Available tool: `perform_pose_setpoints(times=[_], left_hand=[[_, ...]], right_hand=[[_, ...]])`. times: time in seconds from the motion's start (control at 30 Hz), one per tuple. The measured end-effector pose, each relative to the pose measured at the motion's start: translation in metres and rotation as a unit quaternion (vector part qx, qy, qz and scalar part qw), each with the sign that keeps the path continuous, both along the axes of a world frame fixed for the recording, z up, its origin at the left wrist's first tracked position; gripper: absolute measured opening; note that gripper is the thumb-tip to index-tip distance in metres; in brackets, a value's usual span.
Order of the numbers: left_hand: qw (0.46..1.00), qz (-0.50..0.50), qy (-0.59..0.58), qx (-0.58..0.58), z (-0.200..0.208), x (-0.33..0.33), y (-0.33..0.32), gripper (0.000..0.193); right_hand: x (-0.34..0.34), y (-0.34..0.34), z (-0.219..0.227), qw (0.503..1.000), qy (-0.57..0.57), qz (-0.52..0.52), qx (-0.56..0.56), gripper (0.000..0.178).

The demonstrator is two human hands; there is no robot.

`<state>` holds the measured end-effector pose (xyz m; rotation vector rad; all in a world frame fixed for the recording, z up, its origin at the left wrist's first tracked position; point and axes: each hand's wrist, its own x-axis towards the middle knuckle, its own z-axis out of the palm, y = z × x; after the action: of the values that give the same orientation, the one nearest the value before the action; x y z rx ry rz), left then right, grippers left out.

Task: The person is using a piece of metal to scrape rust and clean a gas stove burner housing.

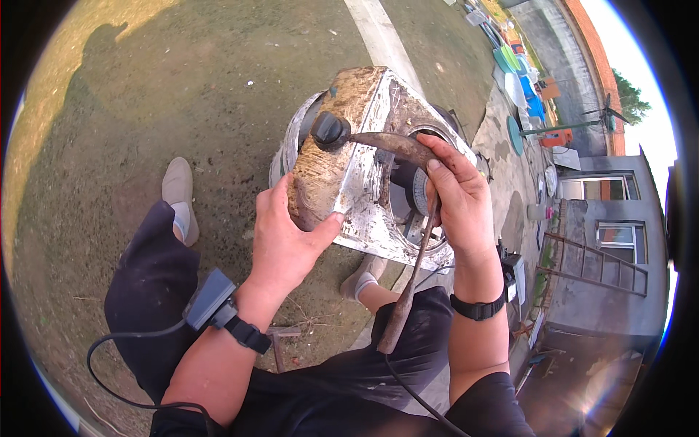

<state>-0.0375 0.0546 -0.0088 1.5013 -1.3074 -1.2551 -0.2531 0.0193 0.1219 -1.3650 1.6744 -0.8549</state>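
Left hand (291, 233) braces the grimy casing (357, 102), right hand (461, 197) clasps the curved tool (393, 143); I worry its tip, skidding off the black cap (330, 131), could nick skin.

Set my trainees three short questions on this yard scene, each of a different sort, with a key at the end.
1. Which hand holds the curved, rusty tool?
2. True or false: the left hand touches the worn, streaked housing.
3. Multiple choice: what colour is the knob-like cap on the housing?
A) green
B) black
C) white

Key:
1. The right hand.
2. True.
3. B.
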Motion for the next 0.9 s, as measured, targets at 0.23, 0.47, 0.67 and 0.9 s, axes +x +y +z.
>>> perform_pose_setpoints(times=[0.23,0.47,0.67,0.9], left_hand=[[1.000,-0.011,0.006,-0.001,-0.002,0.006,0.003,0.091],[0.997,0.036,0.037,-0.050,0.023,0.028,0.010,0.063],[0.952,-0.057,0.298,-0.032,0.061,0.052,0.033,0.041],[0.949,-0.036,0.313,0.023,0.067,0.053,0.034,0.038]], right_hand=[[0.015,0.033,-0.011,0.996,-0.053,-0.064,-0.034,0.039],[0.035,0.066,-0.017,0.994,-0.023,-0.011,-0.102,0.044],[0.064,0.073,-0.031,0.945,0.166,0.170,-0.224,0.057],[0.098,0.074,-0.064,0.923,0.157,0.196,-0.290,0.068]])
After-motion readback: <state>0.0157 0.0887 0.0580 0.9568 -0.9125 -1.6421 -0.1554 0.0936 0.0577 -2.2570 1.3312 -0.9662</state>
